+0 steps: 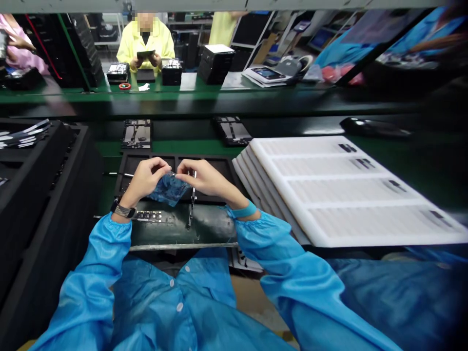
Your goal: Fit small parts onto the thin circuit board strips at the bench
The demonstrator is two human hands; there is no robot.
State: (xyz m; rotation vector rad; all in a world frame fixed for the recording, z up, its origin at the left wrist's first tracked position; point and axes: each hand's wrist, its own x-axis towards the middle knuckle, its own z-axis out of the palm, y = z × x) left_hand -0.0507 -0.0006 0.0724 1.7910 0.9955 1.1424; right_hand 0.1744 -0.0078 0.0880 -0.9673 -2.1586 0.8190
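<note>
Blue plastic bag (168, 190), one: crumpled, hub of the dial, hanging from your fingertips above the near edge of the black tray (228, 170).

Left hand (149, 178), yours: thumb and forefinger pinching the bag's upper edge.

Right hand (204, 178), yours: thumb and forefinger together, apparently pinching the same edge, just beside the left.

Circuit strips, two: one (149, 215) at seven o'clock on the green board (214, 224); one (192, 207) at four o'clock, its far end by your right hand; whether you touch it, cannot tell.

White foam trays (365, 195), stacked: three o'clock. Black bins (78, 161): nine o'clock.

Handling advice, a judgement: keep both pinches near the edge, part the film gently, and hold it clear of the strips so nothing snags. Slippery film would seem to reward fingertips over fists.

Brands, labels, writing: none legible; marks on the strips and trays too small to read.
</note>
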